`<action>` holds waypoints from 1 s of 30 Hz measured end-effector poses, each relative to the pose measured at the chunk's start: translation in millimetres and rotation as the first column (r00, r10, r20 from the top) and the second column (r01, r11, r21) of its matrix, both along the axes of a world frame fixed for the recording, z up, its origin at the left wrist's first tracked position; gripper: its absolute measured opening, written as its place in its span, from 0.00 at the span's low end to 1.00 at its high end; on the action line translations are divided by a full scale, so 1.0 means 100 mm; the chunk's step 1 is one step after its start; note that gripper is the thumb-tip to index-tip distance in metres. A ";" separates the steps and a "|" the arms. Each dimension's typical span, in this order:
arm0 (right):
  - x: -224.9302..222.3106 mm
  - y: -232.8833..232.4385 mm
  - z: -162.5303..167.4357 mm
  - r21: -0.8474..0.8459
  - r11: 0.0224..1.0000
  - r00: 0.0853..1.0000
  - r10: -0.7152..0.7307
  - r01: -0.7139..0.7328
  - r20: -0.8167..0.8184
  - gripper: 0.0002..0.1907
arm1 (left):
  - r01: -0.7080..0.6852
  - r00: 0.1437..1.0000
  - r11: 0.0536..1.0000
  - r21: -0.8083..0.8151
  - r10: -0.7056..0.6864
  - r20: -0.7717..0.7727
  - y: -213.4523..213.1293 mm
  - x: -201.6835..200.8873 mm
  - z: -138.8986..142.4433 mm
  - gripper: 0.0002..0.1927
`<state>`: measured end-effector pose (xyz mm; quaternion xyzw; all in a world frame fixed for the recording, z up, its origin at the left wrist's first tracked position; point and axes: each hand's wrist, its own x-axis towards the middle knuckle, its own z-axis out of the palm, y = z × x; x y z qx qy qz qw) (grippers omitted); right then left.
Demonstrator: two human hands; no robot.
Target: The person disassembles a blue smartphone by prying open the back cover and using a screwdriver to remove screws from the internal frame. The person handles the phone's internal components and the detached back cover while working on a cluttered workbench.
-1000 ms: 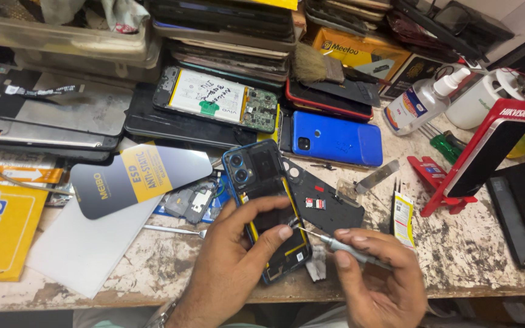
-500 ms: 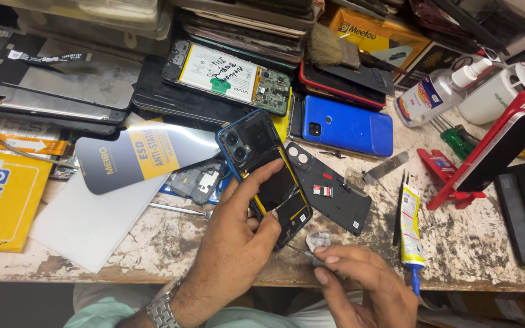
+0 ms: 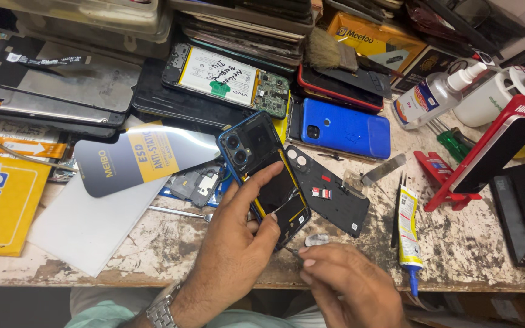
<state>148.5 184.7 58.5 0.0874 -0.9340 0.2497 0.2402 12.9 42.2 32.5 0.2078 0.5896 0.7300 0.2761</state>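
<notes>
At the counter's [image 3: 171, 249] front edge, left hand [image 3: 238, 243] grips the opened blue phone [image 3: 262, 170], fingers [image 3: 262, 182] curled over its exposed middle, lower end raised. Right hand [image 3: 347, 285] pinches a thin metal tool [image 3: 291, 248], tip at the phone's bottom corner. Phone looks light and stiff, but open internals are fragile; best held by frame edges. Detached black back cover [image 3: 329, 191] lies just beside it.

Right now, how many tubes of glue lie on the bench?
1: a yellow-and-white glue tube lies right of the opened phone held by the left hand. Others may hide under clutter.
</notes>
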 end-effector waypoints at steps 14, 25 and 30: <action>0.06 0.13 0.22 0.405 0.911 0.984 0.000 -0.073 0.178 0.21 | -0.029 0.997 0.999 -0.027 0.031 0.073 0.00 0.02 -0.02 0.36; -0.04 0.02 0.27 0.427 0.898 0.992 0.071 -0.109 0.103 0.23 | -0.049 0.998 0.998 -0.036 0.051 0.038 0.00 0.02 -0.13 0.35; -0.15 -0.01 0.45 0.434 0.872 0.973 0.179 -0.226 0.147 0.23 | -0.036 0.994 0.993 0.112 0.023 0.111 0.00 0.03 -0.18 0.34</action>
